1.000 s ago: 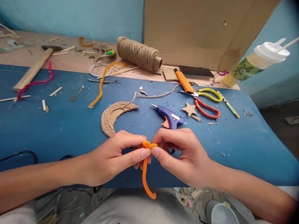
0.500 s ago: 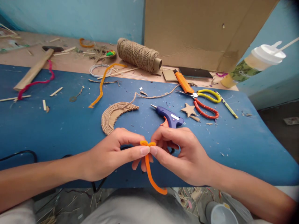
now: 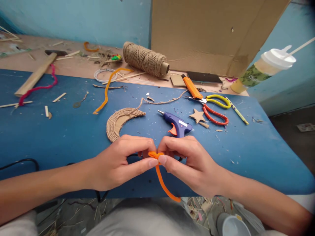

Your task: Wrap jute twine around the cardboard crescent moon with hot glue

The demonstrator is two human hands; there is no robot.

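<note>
Left hand (image 3: pixel 115 165) and right hand (image 3: pixel 189 164) are both pinching the orange pipe cleaner (image 3: pixel 159 170), fingers closed on its looped top. Cleaner is hanging just in front of the glue gun (image 3: pixel 176 124), tail trailing below the worktop (image 3: pixel 61 131) edge.

A pale blue wall (image 3: pixel 86 16) runs along the far side, with a big sheet of brown cardboard (image 3: pixel 209 32) leaning against it. The blue surface (image 3: pixel 49 137) reaches a bare wooden strip (image 3: pixel 73 67) at its far edge. Dark floor (image 3: pixel 292 137) shows at the right. The light is soft and even.
</note>
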